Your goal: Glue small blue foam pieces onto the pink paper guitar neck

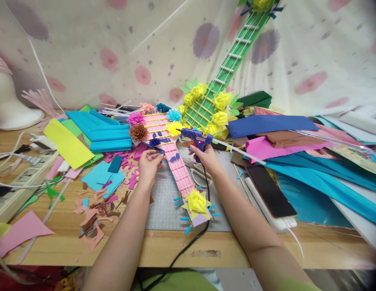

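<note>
My right hand (206,157) is wrapped round a blue hot glue gun (196,138), its nozzle pointing left over a pink paper guitar (176,161) that lies on a grey cutting mat (163,202). My left hand (149,161) pinches a small dark blue paper piece (160,151) just left of the guitar's neck. Paper flowers (138,131) ring the pink guitar's body, and a yellow paper flower (196,201) sits on its near end. A green paper guitar (230,64) with yellow flowers leans against the backdrop behind.
Coloured paper sheets pile at right (267,125) and left (100,129). A phone (270,190) lies right of the mat, scissors (200,173) under my right wrist. Paper scraps (97,218) litter the wooden table. A power strip (21,178) sits far left.
</note>
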{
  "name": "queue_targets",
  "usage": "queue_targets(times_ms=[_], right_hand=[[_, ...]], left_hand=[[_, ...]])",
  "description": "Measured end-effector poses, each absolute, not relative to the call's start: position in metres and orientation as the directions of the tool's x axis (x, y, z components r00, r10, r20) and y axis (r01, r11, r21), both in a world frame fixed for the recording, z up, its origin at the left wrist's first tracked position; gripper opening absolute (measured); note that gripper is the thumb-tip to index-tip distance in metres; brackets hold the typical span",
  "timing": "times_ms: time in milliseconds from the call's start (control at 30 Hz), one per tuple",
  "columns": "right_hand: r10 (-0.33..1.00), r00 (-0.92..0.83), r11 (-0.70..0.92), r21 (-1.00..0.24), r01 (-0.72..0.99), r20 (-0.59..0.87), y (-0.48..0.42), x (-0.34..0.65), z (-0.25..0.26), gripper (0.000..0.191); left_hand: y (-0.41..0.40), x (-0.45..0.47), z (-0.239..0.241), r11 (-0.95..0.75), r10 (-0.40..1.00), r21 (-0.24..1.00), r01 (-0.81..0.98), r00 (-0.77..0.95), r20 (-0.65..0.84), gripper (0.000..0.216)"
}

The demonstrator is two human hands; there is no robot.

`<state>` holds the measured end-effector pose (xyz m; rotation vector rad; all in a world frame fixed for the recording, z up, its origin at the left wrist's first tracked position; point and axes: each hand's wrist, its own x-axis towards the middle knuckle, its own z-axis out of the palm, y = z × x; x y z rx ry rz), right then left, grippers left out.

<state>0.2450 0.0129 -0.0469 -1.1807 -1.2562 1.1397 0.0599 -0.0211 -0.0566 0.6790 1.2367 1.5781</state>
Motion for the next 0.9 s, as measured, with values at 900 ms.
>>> queue_targets(times_ms=[900], right_hand=[[0.975,-0.204,0.186,-0.814,0.551,0.084,0.004,0.257,-0.039,0.037]], left_hand=[[-0.027,0.064,-0.060,0.048,0.914,0.921,-0.386,-0.355,-0.196,0.044]])
